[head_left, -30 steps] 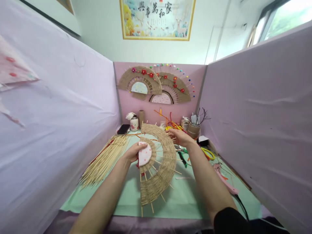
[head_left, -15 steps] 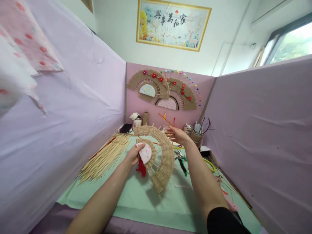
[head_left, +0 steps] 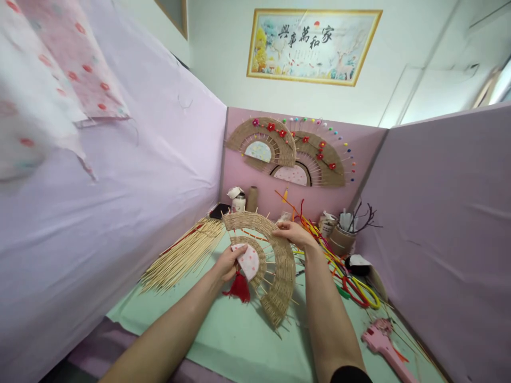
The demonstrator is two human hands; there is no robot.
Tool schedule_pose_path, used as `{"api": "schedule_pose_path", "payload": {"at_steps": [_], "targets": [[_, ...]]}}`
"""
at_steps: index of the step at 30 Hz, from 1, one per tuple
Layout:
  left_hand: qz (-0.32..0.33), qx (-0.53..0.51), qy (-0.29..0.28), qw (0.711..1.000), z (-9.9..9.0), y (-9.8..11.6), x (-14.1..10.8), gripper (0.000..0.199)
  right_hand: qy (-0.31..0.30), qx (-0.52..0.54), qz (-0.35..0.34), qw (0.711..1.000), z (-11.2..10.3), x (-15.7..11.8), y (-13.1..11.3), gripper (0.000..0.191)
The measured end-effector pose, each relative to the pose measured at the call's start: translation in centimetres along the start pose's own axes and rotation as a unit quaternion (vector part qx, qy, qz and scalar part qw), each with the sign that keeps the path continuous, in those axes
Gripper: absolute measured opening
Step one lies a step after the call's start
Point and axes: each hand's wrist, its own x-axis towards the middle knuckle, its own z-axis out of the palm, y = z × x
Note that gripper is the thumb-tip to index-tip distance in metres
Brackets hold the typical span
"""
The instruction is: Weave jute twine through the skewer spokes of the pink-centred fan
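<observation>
A woven fan (head_left: 284,263) of tan cord on thin sticks is held tilted above the table. Pinched at its half-round centre of white cloth with pink dots (head_left: 249,261), it rests in my left hand (head_left: 228,264), the thumb in front. A red tassel (head_left: 240,288) dangles below that hand. My right hand (head_left: 296,234) grips the upper right part of the fan's wide outer band, fingers lying over the weave; its thumb is hidden. Stick ends poke out past the band's edge.
Thin sticks (head_left: 186,255) lie bundled at left. Colourful fuzzy stems (head_left: 361,292) and a pink glue gun (head_left: 384,346) lie at right. Behind stand a jar (head_left: 238,202), a cord spool (head_left: 252,199) and a pot (head_left: 342,239). Two finished fans (head_left: 263,127) hang on the pink panel (head_left: 239,178).
My right hand has come down from beside the fan onto its outer band. The view has swung left, bringing the glue gun and fuzzy stems more into sight. My left hand keeps its hold.
</observation>
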Motion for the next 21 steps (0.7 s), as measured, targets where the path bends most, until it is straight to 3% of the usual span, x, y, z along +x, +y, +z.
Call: {"api": "schedule_pose_path", "payload": {"at_steps": [5, 8, 12, 21], "targets": [[-0.049, 0.037, -0.04, 0.997, 0.0, -0.1, -0.7, 0.015, -0.002, -0.08, -0.016, 0.997, -0.3, -0.2, 0.2, 0.026], [-0.088, 0.089, -0.077, 0.989, 0.0, -0.2, -1.1, 0.021, 0.005, -0.08, -0.025, 0.996, -0.9, -0.4, 0.2, 0.026], [-0.093, 0.105, -0.095, 0.986, -0.1, -0.5, -1.2, 0.022, 0.005, -0.063, -0.019, 0.998, -1.6, -0.9, 0.0, 0.027], [-0.049, 0.081, -0.055, 0.994, -0.4, -0.1, -0.4, 0.017, 0.046, -0.041, -0.035, 0.997, -1.8, -1.4, 0.3, 0.037]]}}
